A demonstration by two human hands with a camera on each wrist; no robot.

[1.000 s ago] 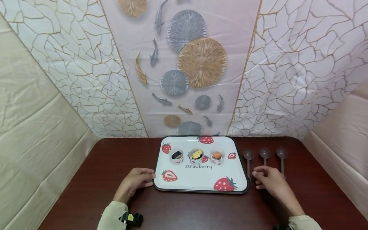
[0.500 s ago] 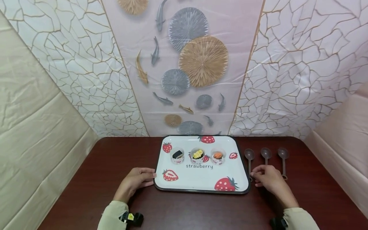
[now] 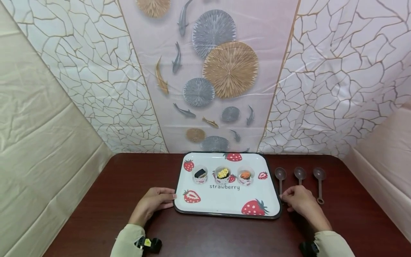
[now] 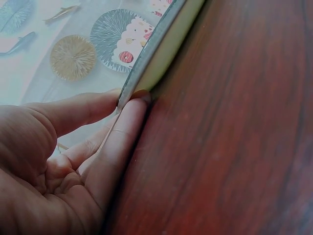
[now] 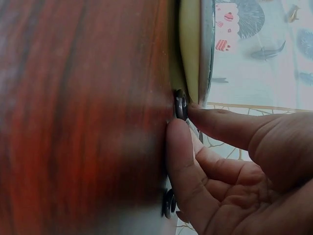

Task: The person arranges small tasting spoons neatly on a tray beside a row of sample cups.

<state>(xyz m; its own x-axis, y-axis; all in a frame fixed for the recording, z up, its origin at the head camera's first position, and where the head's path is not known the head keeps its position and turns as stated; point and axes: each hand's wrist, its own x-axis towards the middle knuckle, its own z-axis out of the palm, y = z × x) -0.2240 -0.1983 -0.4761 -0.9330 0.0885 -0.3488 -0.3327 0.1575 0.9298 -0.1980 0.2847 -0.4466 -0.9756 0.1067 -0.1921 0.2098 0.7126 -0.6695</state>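
A white tray (image 3: 221, 204) with strawberry prints and a dark rim lies on the table. My left hand (image 3: 152, 203) pinches its left edge, thumb (image 4: 98, 107) on the rim and a finger (image 4: 128, 120) under it. Right of the tray, three dark spoons lie in a row, bowls away from me. My right hand (image 3: 301, 200) pinches the handle end of the leftmost spoon (image 3: 280, 174), thumb and finger at its ring (image 5: 181, 105). That hand covers the lower handle of the middle spoon (image 3: 300, 173). The right spoon (image 3: 319, 175) lies in full view.
On the tray stand three small printed cups: one with a black-wrapped piece (image 3: 200, 174), one with a yellow-topped piece (image 3: 223, 174), one with an orange-topped piece (image 3: 245, 175). Behind the dark wood table (image 3: 122, 178) hangs a patterned cloth backdrop (image 3: 231, 71).
My right hand has moved left to the leftmost spoon's handle and uncovered the right spoon's handle end. My left hand stays at the tray's edge. The head view has shifted slightly.
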